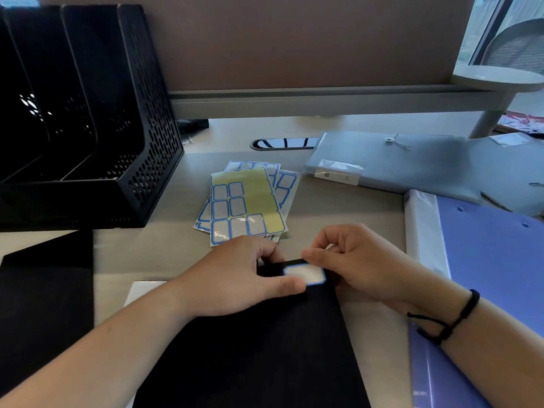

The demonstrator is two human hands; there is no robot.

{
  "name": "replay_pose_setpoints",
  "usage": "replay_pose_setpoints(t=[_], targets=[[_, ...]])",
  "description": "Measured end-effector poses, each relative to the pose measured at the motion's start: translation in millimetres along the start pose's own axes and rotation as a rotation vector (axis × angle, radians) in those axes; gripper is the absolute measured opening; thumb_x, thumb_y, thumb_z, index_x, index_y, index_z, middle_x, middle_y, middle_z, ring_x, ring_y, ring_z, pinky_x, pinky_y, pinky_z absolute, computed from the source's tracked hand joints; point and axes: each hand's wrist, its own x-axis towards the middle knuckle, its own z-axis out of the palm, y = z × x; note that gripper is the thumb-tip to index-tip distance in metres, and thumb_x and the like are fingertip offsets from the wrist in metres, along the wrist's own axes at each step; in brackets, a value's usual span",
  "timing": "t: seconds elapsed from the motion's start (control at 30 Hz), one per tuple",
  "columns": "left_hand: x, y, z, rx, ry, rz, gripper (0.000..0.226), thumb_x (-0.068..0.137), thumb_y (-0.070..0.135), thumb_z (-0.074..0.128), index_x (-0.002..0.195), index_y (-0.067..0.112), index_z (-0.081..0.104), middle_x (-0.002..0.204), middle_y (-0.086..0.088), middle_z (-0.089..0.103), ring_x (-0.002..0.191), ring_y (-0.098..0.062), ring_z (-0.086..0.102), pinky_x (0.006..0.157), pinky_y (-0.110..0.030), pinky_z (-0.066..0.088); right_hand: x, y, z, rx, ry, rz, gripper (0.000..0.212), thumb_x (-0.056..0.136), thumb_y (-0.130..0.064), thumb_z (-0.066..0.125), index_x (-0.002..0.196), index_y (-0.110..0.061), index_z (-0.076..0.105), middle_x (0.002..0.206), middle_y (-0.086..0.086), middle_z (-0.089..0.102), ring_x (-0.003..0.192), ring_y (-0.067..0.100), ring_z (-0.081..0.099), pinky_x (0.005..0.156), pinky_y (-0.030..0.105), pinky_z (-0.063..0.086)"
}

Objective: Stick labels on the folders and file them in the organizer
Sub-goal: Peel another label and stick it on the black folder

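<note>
Both hands pinching label [304, 274] onto top corner of black folder [259, 348] at table's near edge: left hand [244, 275], right hand [350, 260]. Organizer [88, 119] at far left corner standing empty; blue folder [482, 278] and grey folders [397, 163] waiting.

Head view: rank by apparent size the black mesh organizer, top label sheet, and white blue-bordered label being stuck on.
1. Black mesh organizer
2. Top label sheet
3. White blue-bordered label
The gaps are clear despite camera nearness.

We find bare tabletop [164, 248] between organizer [88, 119] and label sheets [247, 204]; purple folder [482, 275] and grey folders [412, 166] block the right.
</note>
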Motion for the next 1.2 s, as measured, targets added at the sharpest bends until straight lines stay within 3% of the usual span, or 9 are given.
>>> replay_pose_setpoints(t=[0.13, 0.27, 0.37, 0.47, 0.63, 0.73, 0.87, 1.0, 1.2], targets=[[0.3, 0.8, 3.0, -0.002, 0.044, -0.002, 0.046, 0.063, 0.065, 0.08, 0.078, 0.024, 0.066, 0.057, 0.012, 0.058, 0.052, -0.001, 0.05, 0.052, -0.018, 0.038, -1.7, -0.3, -2.4, 0.008, -0.055, -0.005, 0.02, 0.087, -0.021, 0.074, 0.083, -0.005, 0.062, 0.053, 0.0, 0.062, 0.047, 0.012, 0.056, 0.048, 0.025, 0.048], [2.1, 1.1, 3.7, -0.018, 0.068, 0.015, 0.049, 0.068, 0.072, 0.072, 0.076, 0.024, 0.068, 0.058, 0.01, 0.054, 0.051, -0.002, 0.046, 0.051, -0.018, 0.035, -3.8, -3.3, -4.2, -0.015, -0.096, -0.018, 0.031, 0.074, -0.027, 0.084, 0.085, -0.008, 0.062, 0.059, 0.002, 0.064, 0.05, 0.011, 0.056, 0.048, 0.021, 0.047], [3.0, -0.5, 3.0, -0.041, 0.073, 0.02, 0.038, 0.079, 0.063, 0.068, 0.074, 0.025, 0.069, 0.054, 0.007, 0.05, 0.05, -0.007, 0.043, 0.052, -0.022, 0.034, -5.4, -5.2, -3.9, -0.002, -0.114, 0.0, 0.041, 0.065, -0.031, 0.087, 0.088, -0.008, 0.062, 0.063, 0.004, 0.068, 0.052, 0.01, 0.058, 0.05, 0.022, 0.047], [3.8, -1.0, 2.8, -0.051, 0.088, 0.027, 0.033, 0.092, 0.051, 0.06, 0.066, 0.032, 0.066, 0.051, 0.009, 0.041, 0.048, -0.007, 0.037, 0.05, -0.022, 0.03, -5.5, -4.2, -3.4, 0.016, -0.106, 0.019, 0.034, 0.069, -0.016, 0.088, 0.089, -0.007, 0.061, 0.064, 0.006, 0.069, 0.052, 0.011, 0.059, 0.048, 0.021, 0.046], [5.2, -2.1, 5.2, 0.031, 0.11, 0.004, 0.038, 0.097, 0.048, 0.054, 0.068, 0.024, 0.061, 0.05, 0.012, 0.042, 0.049, -0.003, 0.039, 0.05, -0.017, 0.029, -1.3, 0.3, -1.3, 0.029, -0.063, 0.013, 0.018, 0.084, -0.015, 0.077, 0.083, -0.007, 0.061, 0.05, -0.003, 0.058, 0.043, 0.008, 0.052, 0.044, 0.02, 0.044], [3.8, -2.9, 3.8, 0.021, 0.083, 0.001, 0.031, 0.086, 0.055, 0.067, 0.074, 0.026, 0.067, 0.055, 0.015, 0.055, 0.052, 0.0, 0.047, 0.055, -0.018, 0.036, 0.1, 0.8, -1.8, 0.027, -0.055, 0.006, 0.015, 0.093, -0.016, 0.067, 0.084, -0.005, 0.062, 0.047, -0.005, 0.057, 0.043, 0.006, 0.051, 0.044, 0.019, 0.044], [2.3, -2.3, 1.5, -0.032, 0.034, 0.01, 0.043, 0.066, 0.063, 0.081, 0.079, 0.023, 0.07, 0.07, 0.0, 0.069, 0.058, -0.006, 0.056, 0.059, -0.028, 0.045, 0.6, 0.3, -2.8, 0.03, -0.061, 0.012, 0.018, 0.092, -0.021, 0.068, 0.087, -0.004, 0.064, 0.058, 0.003, 0.066, 0.05, 0.014, 0.058, 0.049, 0.024, 0.049], [4.0, -3.2, 1.8, -0.031, 0.061, 0.026, 0.036, 0.075, 0.06, 0.074, 0.075, 0.024, 0.07, 0.059, 0.012, 0.059, 0.054, -0.002, 0.05, 0.055, -0.018, 0.039, -3.2, -2.6, -5.4, -0.001, -0.134, 0.01, 0.034, 0.072, -0.02, 0.086, 0.091, -0.006, 0.062, 0.062, 0.003, 0.069, 0.052, 0.013, 0.06, 0.05, 0.021, 0.048], [6.4, -4.2, 2.5, -0.021, 0.09, 0.027, 0.033, 0.092, 0.051, 0.061, 0.07, 0.027, 0.068, 0.051, 0.012, 0.046, 0.047, -0.002, 0.04, 0.049, -0.016, 0.032, -1.4, -0.3, -10.6, 0.03, -0.175, 0.018, 0.022, 0.083, -0.008, 0.077, 0.094, -0.002, 0.059, 0.058, 0.001, 0.067, 0.049, 0.012, 0.06, 0.05, 0.022, 0.049]])
